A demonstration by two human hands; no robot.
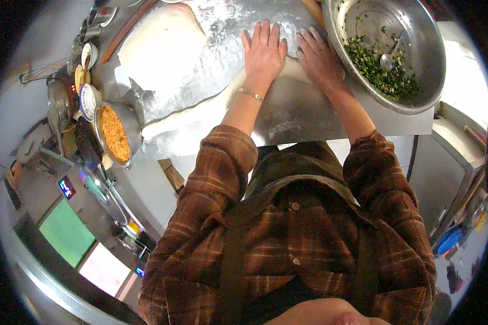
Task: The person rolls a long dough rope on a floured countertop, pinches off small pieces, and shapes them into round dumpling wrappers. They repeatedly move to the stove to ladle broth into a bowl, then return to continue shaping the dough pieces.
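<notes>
A long rope of pale dough runs across the floured metal table, from the left near edge up to my hands. My left hand presses on its right part, palm down, fingers stretched forward. Beside it, my right hand lies flat at the right end of the dough, fingers out, close to the big steel bowl. Part of the dough is hidden under both hands. A broad, flattened sheet of dough lies farther left on the flour.
Chopped greens and a spoon are in the big bowl. A steel bowl of orange shredded filling stands at the table's left edge, near several small bowls. A wooden rolling pin lies beyond the dough sheet.
</notes>
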